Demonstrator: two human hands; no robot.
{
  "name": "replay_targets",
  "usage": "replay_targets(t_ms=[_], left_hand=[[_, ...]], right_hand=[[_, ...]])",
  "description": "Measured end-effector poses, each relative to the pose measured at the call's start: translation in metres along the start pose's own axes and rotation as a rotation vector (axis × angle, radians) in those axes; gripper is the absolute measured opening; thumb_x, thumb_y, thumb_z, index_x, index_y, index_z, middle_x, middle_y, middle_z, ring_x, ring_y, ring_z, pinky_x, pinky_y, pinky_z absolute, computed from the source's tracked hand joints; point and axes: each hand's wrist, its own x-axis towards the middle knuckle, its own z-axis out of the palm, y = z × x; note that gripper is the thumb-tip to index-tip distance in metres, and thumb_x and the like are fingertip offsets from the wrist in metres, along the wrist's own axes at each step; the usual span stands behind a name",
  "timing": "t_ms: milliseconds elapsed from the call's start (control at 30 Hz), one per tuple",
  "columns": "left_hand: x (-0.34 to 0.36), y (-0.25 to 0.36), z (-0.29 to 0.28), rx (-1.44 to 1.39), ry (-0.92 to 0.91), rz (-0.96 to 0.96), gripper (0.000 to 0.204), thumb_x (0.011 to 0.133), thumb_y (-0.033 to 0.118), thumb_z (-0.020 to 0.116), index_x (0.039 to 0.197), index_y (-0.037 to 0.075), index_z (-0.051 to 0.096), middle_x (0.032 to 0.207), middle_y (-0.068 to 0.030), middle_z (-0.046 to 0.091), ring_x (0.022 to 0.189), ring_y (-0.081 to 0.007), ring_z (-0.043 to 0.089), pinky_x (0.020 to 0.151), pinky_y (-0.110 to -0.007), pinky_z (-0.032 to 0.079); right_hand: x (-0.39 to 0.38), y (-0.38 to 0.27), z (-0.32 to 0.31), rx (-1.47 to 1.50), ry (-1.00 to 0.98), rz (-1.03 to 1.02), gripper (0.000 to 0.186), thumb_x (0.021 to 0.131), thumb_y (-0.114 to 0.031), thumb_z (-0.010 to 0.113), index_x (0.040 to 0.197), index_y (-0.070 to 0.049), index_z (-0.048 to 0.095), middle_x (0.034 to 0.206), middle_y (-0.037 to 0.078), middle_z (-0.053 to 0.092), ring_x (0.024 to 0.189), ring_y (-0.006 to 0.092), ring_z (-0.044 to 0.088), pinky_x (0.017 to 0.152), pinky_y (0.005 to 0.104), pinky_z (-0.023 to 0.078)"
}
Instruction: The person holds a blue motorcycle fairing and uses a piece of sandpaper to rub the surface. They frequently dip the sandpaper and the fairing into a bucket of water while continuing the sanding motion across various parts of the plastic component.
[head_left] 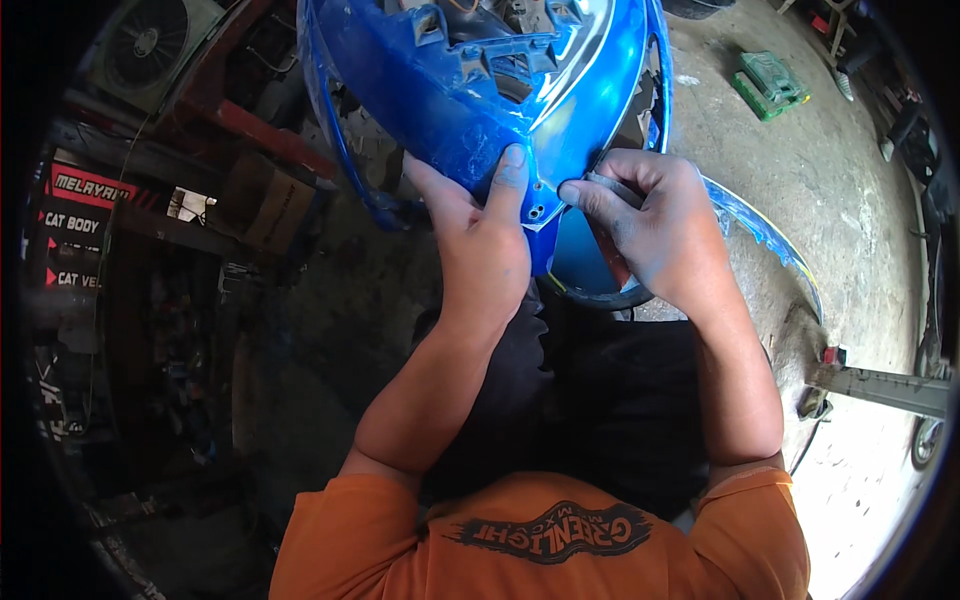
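A glossy blue motorcycle body panel (440, 90) with white stripes lies in front of me, its narrow tip toward my lap. Dusty patches dull its paint, and small holes show near the tip. My left hand (482, 225) grips the panel's near left part, thumb flat on top; most of its fingers are hidden. At the right edge by the tip, my right hand (660, 215) is closed in a pinch on a folded piece of sandpaper (618, 190), greyish with a reddish-brown side. Bluish dust coats the right fingers. A curved blue rim shows below the tip.
On the concrete floor at the far right lies a green plastic object (768, 85). A metal beam (880, 388) juts in from the right. A cardboard box (270, 215), a fan unit (147, 42) and a red frame (265, 135) stand to the left.
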Motion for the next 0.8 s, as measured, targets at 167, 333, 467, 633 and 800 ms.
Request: replay_targets(t_ms=[167,333,467,633,800], left_hand=[[0.005,0.005,-0.009,-0.066,0.007,-0.01,0.07,0.105,0.004,0.067,0.164,0.001,0.029,0.153,-0.0139,0.053,0.137,-0.0217,0.055,0.121,-0.041,0.04],[0.008,0.009,-0.011,-0.082,0.013,-0.038,0.071,0.105,0.004,0.066,0.165,0.001,0.028,0.154,-0.0139,0.053,0.139,-0.022,0.055,0.122,-0.041,0.04],[0.007,0.009,-0.013,-0.078,-0.04,-0.026,0.073,0.105,0.003,0.066,0.166,0.001,0.025,0.156,-0.0137,0.051,0.14,-0.0221,0.053,0.123,-0.041,0.04],[0.007,0.003,-0.006,-0.029,-0.022,0.016,0.076,0.107,0.008,0.068,0.163,-0.004,0.018,0.153,-0.0206,0.049,0.135,-0.0235,0.056,0.118,-0.04,0.044],[0.006,0.006,-0.008,-0.071,-0.038,-0.02,0.08,0.106,0.009,0.069,0.165,-0.004,0.015,0.156,-0.0219,0.046,0.137,-0.0241,0.054,0.118,-0.04,0.043]], right_hand=[[0.001,-0.006,-0.008,0.093,-0.08,0.099,0.033,0.102,-0.015,0.077,0.074,0.001,0.068,0.055,0.005,0.062,0.046,0.0117,0.058,0.05,0.0319,0.046],[-0.003,-0.009,-0.023,0.317,-0.125,0.193,0.034,0.106,-0.016,0.072,0.077,-0.001,0.064,0.059,0.002,0.061,0.045,0.0086,0.057,0.044,0.0258,0.041],[-0.005,-0.003,0.0,0.292,-0.178,0.131,0.034,0.106,-0.016,0.072,0.076,-0.002,0.064,0.059,0.001,0.061,0.046,0.0086,0.057,0.046,0.026,0.042],[-0.003,0.005,0.019,0.225,-0.015,0.024,0.035,0.105,-0.017,0.074,0.075,-0.002,0.065,0.057,0.002,0.061,0.047,0.0088,0.057,0.046,0.0275,0.042],[-0.003,0.004,0.014,0.229,-0.064,0.073,0.034,0.105,-0.016,0.074,0.075,-0.002,0.065,0.056,0.002,0.061,0.046,0.0085,0.056,0.046,0.0289,0.041]])
